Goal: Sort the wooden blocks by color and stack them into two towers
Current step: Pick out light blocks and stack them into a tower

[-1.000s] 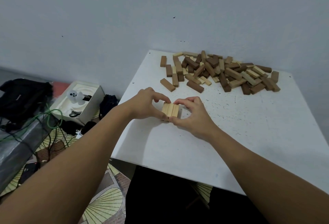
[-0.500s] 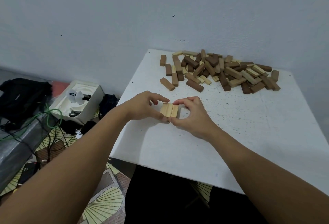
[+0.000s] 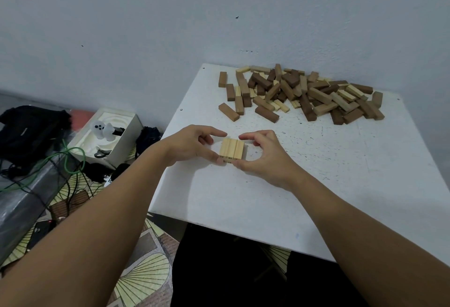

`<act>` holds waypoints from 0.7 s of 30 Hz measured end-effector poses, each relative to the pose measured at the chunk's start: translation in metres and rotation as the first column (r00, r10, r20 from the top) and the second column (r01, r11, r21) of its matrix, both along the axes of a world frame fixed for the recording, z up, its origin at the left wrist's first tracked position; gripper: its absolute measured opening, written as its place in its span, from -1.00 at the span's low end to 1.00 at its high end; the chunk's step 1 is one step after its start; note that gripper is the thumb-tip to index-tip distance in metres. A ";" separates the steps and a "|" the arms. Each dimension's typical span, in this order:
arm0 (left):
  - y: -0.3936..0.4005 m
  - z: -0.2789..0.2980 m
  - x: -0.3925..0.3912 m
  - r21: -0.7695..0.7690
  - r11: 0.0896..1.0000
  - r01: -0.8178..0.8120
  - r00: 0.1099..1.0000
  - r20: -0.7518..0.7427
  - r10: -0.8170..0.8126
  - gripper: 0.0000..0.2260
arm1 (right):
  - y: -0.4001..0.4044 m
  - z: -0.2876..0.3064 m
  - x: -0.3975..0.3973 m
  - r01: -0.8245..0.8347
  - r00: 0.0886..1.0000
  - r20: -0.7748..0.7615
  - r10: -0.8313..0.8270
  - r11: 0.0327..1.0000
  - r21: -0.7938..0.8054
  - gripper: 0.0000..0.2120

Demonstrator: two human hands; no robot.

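Observation:
Three light wooden blocks (image 3: 232, 148) lie side by side as one flat row on the white table (image 3: 328, 185), near its left-middle. My left hand (image 3: 192, 144) pinches the row from the left, thumb at its near end and forefinger curved over the far end. My right hand (image 3: 261, 154) pinches it from the right in the same way. A mixed pile of light and dark brown blocks (image 3: 302, 94) lies at the far side of the table, apart from both hands.
The table's left edge is close to my left wrist. On the floor to the left are a white box (image 3: 107, 136) with small items, black bags (image 3: 29, 131), green and black cables (image 3: 60, 165). A wall stands right behind the pile.
Both hands have stayed around the row of light blocks, with only small shifts of the fingers. The camera view has moved slightly.

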State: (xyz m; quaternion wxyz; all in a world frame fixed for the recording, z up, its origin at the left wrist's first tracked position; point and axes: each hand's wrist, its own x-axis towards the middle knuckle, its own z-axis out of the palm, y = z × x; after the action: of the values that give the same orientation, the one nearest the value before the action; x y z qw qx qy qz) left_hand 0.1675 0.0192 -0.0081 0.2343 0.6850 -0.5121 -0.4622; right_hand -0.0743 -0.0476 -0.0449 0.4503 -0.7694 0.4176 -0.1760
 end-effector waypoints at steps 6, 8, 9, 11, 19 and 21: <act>0.000 0.000 -0.001 0.002 1.000 -0.012 1.000 0.001 0.012 -0.44 | 0.001 0.000 0.001 0.016 1.000 0.022 -0.016 1.000 -0.004 -0.44; 0.000 0.000 -0.002 0.001 1.000 -0.012 1.000 0.000 0.012 -0.45 | 0.001 0.000 0.002 0.023 0.999 0.027 -0.023 1.000 -0.006 -0.46; 0.000 0.001 -0.003 0.001 1.000 -0.015 1.000 0.000 0.015 -0.45 | 0.001 -0.001 0.002 0.025 0.999 0.026 -0.025 1.000 -0.007 -0.45; 0.000 0.000 -0.003 0.004 1.000 -0.020 1.000 0.005 0.020 -0.45 | 0.001 -0.001 0.002 0.027 0.999 0.023 -0.026 1.000 -0.009 -0.44; 0.002 0.006 0.002 0.052 0.999 0.016 1.000 0.011 -0.017 -0.22 | 0.002 0.002 0.001 0.013 1.000 0.016 -0.013 0.999 0.049 -0.32; 0.002 0.013 0.006 0.102 0.994 0.031 0.999 0.019 -0.033 -0.21 | 0.001 0.006 0.000 0.033 0.996 0.076 -0.042 0.993 0.116 -0.47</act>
State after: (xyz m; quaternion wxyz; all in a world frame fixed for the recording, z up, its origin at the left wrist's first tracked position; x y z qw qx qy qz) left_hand 0.1731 0.0211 0.0050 0.1864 0.6924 -0.5013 -0.4843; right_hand -0.0741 -0.0466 -0.0393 0.5061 -0.7270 0.4233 -0.1902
